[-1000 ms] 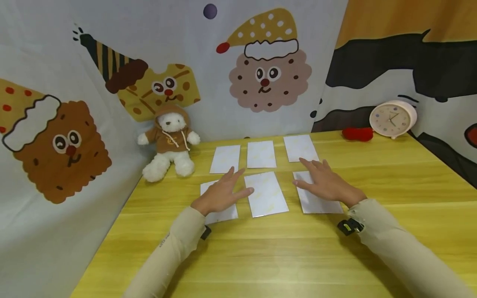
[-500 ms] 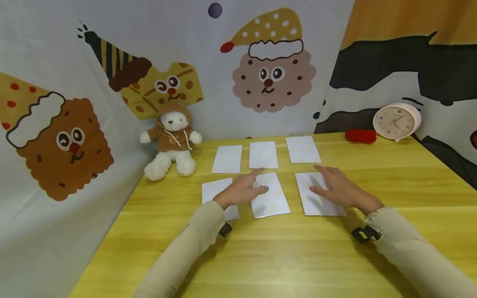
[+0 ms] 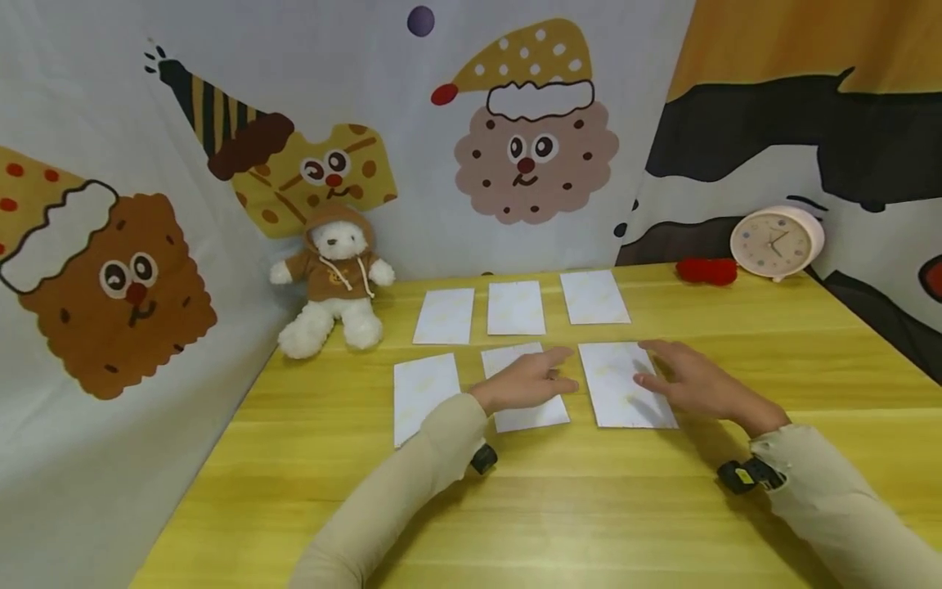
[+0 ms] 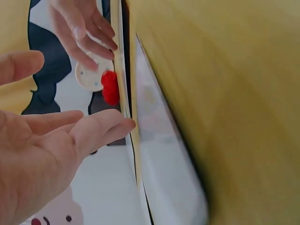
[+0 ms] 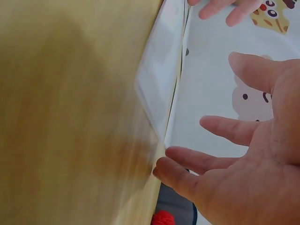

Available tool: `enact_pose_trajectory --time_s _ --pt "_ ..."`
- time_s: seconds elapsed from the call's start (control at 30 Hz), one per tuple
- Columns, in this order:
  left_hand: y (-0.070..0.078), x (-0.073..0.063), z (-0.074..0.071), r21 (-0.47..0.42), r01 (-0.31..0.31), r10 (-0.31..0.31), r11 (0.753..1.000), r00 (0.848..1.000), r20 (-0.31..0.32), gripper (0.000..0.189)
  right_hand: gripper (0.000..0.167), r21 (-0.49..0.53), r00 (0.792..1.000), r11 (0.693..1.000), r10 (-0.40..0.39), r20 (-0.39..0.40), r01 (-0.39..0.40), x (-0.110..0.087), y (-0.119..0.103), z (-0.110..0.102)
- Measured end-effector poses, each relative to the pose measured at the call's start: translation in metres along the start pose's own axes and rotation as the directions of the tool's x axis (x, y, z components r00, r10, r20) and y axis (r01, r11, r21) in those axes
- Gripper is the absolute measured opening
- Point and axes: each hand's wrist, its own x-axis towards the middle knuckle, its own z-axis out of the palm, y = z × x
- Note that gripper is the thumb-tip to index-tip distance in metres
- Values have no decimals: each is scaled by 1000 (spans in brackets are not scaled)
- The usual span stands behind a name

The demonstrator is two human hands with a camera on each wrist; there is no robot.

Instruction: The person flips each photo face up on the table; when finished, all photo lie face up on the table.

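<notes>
Several white cards lie on the wooden table in two rows. Over the front middle card my left hand hovers, its fingers stretched to the right and holding nothing. My right hand is at the right side of the front right card, fingers extended and apart, with its shadow on the card. The front left card lies partly behind my left sleeve. In the left wrist view, my left palm faces sideways above a card. The right wrist view shows my right fingers spread beside a card.
Behind are the back-row cards, left, middle and right. A white plush bear in a brown hoodie sits at the back left. A red object and a round clock stand at the back right.
My left hand has moved right, from the front left card to the front middle one. My right hand has shifted right, uncovering more of the front right card. The cards stay in place.
</notes>
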Motion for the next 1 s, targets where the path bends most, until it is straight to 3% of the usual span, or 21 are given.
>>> enact_pose_trajectory --time_s 0.2,0.43,0.57,0.8,1.0 --pt "9 9 8 49 -23 20 999 998 67 70 65 16 1000 1000 9 3 -9 -1 4 4" --pt "16 12 13 -17 -54 55 998 996 65 67 58 52 1000 998 -26 9 25 -6 3 3" --pt "20 13 16 -46 -49 53 998 995 81 67 56 113 999 994 -5 46 0 -12 1 0" --pt "23 19 19 -10 -22 22 1000 997 68 66 57 143 995 986 79 62 -87 -11 -4 -2" --pt "25 20 19 -64 -40 42 997 999 28 52 57 145 995 985 85 49 -91 -11 -6 -1"
